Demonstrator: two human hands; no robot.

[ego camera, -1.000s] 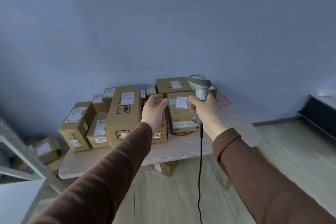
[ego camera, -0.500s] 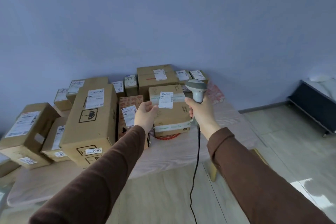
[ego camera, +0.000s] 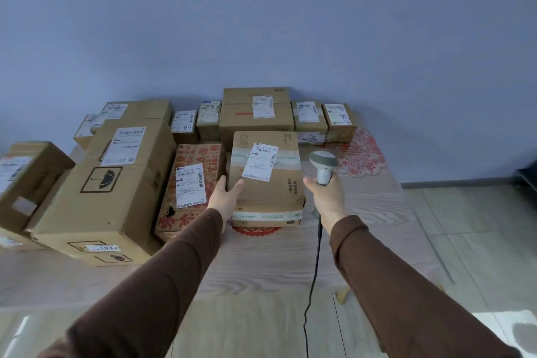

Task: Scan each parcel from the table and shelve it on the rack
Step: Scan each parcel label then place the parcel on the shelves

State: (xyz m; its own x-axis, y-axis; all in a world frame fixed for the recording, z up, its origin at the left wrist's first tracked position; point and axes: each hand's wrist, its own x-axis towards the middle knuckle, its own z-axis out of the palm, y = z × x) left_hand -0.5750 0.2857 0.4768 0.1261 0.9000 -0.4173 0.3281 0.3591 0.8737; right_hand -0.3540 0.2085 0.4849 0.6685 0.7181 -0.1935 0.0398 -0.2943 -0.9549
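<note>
Your left hand [ego camera: 225, 197] grips the near-left corner of the taped parcel [ego camera: 266, 180], lying flat at the table [ego camera: 261, 264] front. It looks stiff, maybe heavy; support underneath. Right hand [ego camera: 325, 195] grasps the scanner [ego camera: 323, 164].

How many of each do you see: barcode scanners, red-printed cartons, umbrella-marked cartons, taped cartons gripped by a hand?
Barcode scanner: 1
Red-printed carton: 1
Umbrella-marked carton: 1
Taped carton gripped by the left hand: 1
Total: 4

- Beyond your hands you face a plain blue-grey painted wall [ego camera: 261, 23].
- To your right lies pale wood-plank flooring [ego camera: 479, 227], sunlit [ego camera: 505, 328] at the corner.
</note>
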